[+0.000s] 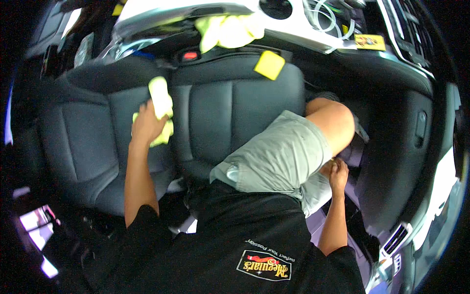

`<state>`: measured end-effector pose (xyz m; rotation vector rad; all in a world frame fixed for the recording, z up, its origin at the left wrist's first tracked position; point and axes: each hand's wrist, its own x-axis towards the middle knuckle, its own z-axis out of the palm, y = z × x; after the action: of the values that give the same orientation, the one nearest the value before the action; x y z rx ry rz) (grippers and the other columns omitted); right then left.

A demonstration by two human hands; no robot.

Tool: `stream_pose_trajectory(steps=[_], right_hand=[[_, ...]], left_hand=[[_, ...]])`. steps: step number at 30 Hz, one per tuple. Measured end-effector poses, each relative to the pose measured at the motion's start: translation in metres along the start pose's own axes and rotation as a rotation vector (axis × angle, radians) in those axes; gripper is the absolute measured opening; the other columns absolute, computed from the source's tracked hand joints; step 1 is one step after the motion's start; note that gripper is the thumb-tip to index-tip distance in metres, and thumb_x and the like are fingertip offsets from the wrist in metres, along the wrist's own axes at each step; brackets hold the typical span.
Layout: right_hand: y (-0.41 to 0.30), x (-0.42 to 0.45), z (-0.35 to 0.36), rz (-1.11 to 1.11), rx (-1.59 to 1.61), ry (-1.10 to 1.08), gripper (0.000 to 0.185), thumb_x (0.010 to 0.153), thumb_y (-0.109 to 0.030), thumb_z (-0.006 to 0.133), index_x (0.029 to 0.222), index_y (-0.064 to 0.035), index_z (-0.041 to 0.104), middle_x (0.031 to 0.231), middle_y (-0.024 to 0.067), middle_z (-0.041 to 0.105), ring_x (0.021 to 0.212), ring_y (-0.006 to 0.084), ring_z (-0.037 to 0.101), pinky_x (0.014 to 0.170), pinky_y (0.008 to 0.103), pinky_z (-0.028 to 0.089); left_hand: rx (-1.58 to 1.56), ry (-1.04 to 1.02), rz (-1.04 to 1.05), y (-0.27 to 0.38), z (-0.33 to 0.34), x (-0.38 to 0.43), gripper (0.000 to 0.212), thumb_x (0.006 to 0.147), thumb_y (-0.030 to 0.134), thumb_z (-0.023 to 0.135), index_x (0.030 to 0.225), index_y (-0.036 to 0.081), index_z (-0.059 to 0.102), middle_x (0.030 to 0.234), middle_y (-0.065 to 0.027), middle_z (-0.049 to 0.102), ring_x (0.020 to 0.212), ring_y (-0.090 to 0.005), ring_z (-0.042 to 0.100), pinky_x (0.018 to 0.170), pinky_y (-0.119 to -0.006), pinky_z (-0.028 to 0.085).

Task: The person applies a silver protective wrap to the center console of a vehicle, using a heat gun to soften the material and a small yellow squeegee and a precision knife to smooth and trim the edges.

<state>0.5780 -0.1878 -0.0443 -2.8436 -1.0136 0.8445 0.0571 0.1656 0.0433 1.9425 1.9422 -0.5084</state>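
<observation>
My left hand grips a folded yellow-green cloth over the dark car seat. Part of the cloth hangs out below my palm. My right hand is low at the right, beside my bent leg, its fingers curled. Whether it holds something small is hidden. A square yellow sponge or pad lies on the far side edge of the seat cushion. Beyond it, a second crumpled yellow-green cloth rests by the pale centre console.
A red seat-belt buckle button sits between seat and console. The console's pale panel has a round opening. Coiled clear tubing and a yellow printed packet lie at the upper right. The dark door panel borders my right side.
</observation>
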Motion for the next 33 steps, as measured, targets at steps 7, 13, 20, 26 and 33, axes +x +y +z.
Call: stream_pose_trajectory(steps=[7, 13, 20, 26, 33], right_hand=[[0.143, -0.051, 0.065, 0.462, 0.727, 0.288, 0.034, 0.099, -0.028, 0.057, 0.117, 0.0005, 0.064, 0.083, 0.0000, 0.059, 0.073, 0.0071, 0.052, 0.065, 0.0242, 0.042], [0.054, 0.012, 0.007, 0.264, 0.491, 0.274, 0.034, 0.098, -0.021, 0.054, 0.117, 0.0056, 0.064, 0.114, 0.0231, 0.067, 0.108, 0.0350, 0.063, 0.097, 0.0390, 0.047], [0.024, 0.091, 0.025, 0.240, 0.525, -0.051, 0.030, 0.098, -0.018, 0.055, 0.119, 0.0019, 0.062, 0.111, 0.0165, 0.068, 0.104, 0.0275, 0.065, 0.093, 0.0357, 0.049], [-0.027, 0.175, 0.067, -0.013, 0.576, -0.166, 0.030, 0.099, -0.022, 0.056, 0.117, 0.0011, 0.063, 0.096, 0.0198, 0.071, 0.092, 0.0287, 0.068, 0.083, 0.0364, 0.051], [-0.059, 0.223, 0.051, -0.174, 0.644, -0.299, 0.032, 0.097, -0.019, 0.056, 0.122, -0.0002, 0.063, 0.116, 0.0179, 0.068, 0.106, 0.0266, 0.065, 0.093, 0.0363, 0.049]], left_hand=[[-0.196, 0.306, 0.568, 0.131, 0.045, 0.004, 0.066, 0.087, 0.032, 0.071, 0.140, 0.001, 0.046, 0.139, -0.0247, 0.046, 0.129, -0.0427, 0.045, 0.107, -0.052, 0.037], [-0.114, 0.406, 0.728, 0.265, 0.073, 0.075, 0.069, 0.091, 0.040, 0.064, 0.145, 0.006, 0.041, 0.147, -0.0231, 0.040, 0.136, -0.0421, 0.037, 0.113, -0.058, 0.023], [-0.167, 0.680, 0.767, 0.256, 0.139, 0.100, 0.074, 0.095, 0.052, 0.047, 0.150, 0.005, 0.030, 0.149, -0.0271, 0.037, 0.139, -0.0462, 0.031, 0.114, -0.065, 0.009], [-0.154, 0.718, 0.781, 0.259, 0.144, 0.104, 0.074, 0.096, 0.056, 0.044, 0.148, 0.005, 0.031, 0.147, -0.0283, 0.039, 0.137, -0.0466, 0.033, 0.113, -0.066, 0.009], [-0.222, 0.654, 0.721, 0.265, 0.130, 0.100, 0.078, 0.087, 0.057, 0.061, 0.142, 0.005, 0.041, 0.140, -0.0218, 0.049, 0.133, -0.0419, 0.041, 0.111, -0.062, 0.017]])
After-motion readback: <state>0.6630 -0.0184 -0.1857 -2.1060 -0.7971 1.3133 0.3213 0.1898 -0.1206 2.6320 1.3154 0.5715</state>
